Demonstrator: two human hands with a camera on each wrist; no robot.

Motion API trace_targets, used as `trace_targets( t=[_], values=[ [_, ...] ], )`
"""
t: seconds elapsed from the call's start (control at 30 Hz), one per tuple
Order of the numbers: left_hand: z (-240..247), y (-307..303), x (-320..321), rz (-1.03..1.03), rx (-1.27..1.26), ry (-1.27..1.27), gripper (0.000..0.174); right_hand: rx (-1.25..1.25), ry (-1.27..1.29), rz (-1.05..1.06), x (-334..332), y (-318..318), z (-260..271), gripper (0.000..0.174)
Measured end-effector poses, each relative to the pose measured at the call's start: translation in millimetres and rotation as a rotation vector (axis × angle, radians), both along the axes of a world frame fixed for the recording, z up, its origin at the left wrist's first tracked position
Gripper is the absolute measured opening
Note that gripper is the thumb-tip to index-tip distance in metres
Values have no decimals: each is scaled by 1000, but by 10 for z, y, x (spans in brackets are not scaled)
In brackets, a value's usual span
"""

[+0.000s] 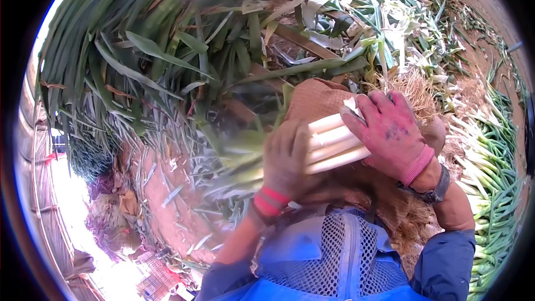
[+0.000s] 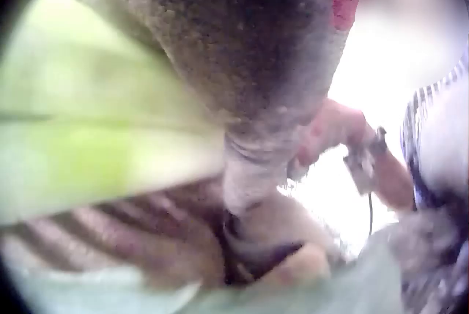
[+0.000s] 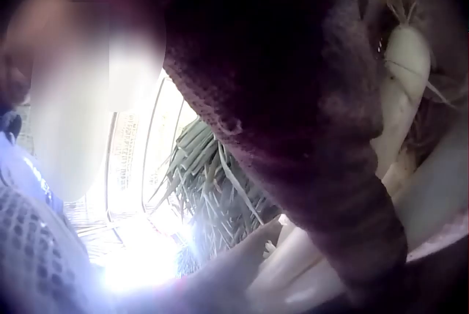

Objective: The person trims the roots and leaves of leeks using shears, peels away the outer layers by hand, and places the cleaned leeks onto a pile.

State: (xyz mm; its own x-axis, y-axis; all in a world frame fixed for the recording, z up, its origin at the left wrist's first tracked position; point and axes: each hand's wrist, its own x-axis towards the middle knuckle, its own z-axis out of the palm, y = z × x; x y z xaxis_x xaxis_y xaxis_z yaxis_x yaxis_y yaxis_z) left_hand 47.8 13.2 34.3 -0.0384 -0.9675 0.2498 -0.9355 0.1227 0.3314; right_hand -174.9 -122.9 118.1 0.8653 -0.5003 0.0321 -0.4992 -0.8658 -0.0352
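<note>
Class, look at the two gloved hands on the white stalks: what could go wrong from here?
No tie shows around the white stalks between the left hand and the right hand, so one might slide out of the bunch.

Their green leaves, blurred in the head view, lie close to the leaf heap and could snag there.

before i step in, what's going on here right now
A person in work gloves has a bunch of long green onions in both hands. The left hand, blurred in the head view, holds it near where white turns green; the right hand grips the white end. A big heap of green leaves is at the upper left of the head view, more white-stemmed onions lie at the right, and leaf scraps are strewn beyond the hands.
</note>
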Motion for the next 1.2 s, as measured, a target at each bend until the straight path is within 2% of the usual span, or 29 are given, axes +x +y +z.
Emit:
trace_targets(
  t=[0.03, 0.1, 0.17, 0.2, 0.27, 0.3, 0.37, 0.4, 0.47, 0.5, 0.57, 0.6, 0.67, 0.73, 0.77, 0.83, 0.87, 0.93, 0.97, 1.03, 1.07, 1.13, 1.2],
  values=[
    [74, -4, 93, -43, 58, 127, 109, -44, -35, 22, 6, 8, -8, 72],
    [140, -41, 347, -5, 28, 221, 103, -35, -37, 43, 22, 8, -10, 73],
    [0, -82, 650, 371, 286, 717, 83, -28, -37, 62, 21, 18, -31, 74],
    [-91, -130, 777, 373, 283, 716, 83, -27, -49, 57, 20, 34, -71, 75],
    [-273, -285, 985, 371, 462, 466, 65, -28, -64, 56, 17, 31, -86, 76],
    [-330, -381, 1010, 372, 463, 466, 65, -12, -59, 56, 9, 32, -79, 77],
    [-426, -556, 1022, 136, 619, 511, 59, 5, -53, 54, -13, 38, -88, 78],
    [-483, -609, 1055, 133, 619, 509, 59, -3, -65, 48, -25, 45, -109, 79],
    [-559, -698, 1105, 116, 753, 694, 43, -13, -77, 36, -54, 51, -148, 79],
    [-561, -708, 1157, 113, 754, 692, 43, -14, -83, 33, -67, 52, -170, 80],
    [-523, -710, 1373, -152, 372, 191, 29, -13, -90, 25, -90, 47, -196, 80],
    [-520, -734, 1541, -80, 188, 85, 22, -12, -82, 16, -97, 53, -208, 81],
    [-450, -858, 2016, 536, 252, 395, 23, -6, -76, 19, -105, 66, -246, 81],
    [-935, -817, 3240, 455, 61, -11, 25, 5, -122, 11, -130, 58, -290, 80],
    [-732, -759, 3336, 459, 59, -16, 25, 4, -127, 16, -134, 54, -292, 80],
    [-204, -640, 3340, 843, 33, 887, 51, -2, -146, 4, -137, 53, -291, 78],
    [-184, -587, 3342, 845, 32, 881, 51, 0, -152, 5, -134, 48, -289, 78],
    [-179, -458, 3326, 824, 44, 102, 57, 21, -139, -5, -118, 39, -279, 77],
    [-164, -374, 3213, 827, 46, 99, 57, 24, -141, -3, -101, 34, -270, 77],
    [-118, -216, 2760, 652, -115, 234, 49, 80, -112, -32, -67, 17, -246, 76],
    [-111, -156, 2583, 586, -117, 508, 48, 81, -109, -30, -52, 1, -239, 76],
    [385, -35, 1681, 542, 22, 816, 42, 116, -92, -26, -26, -41, -225, 73],
    [496, 179, 1094, 197, 147, 878, 38, 174, -15, -48, 30, -88, -173, 76]
  ],
)
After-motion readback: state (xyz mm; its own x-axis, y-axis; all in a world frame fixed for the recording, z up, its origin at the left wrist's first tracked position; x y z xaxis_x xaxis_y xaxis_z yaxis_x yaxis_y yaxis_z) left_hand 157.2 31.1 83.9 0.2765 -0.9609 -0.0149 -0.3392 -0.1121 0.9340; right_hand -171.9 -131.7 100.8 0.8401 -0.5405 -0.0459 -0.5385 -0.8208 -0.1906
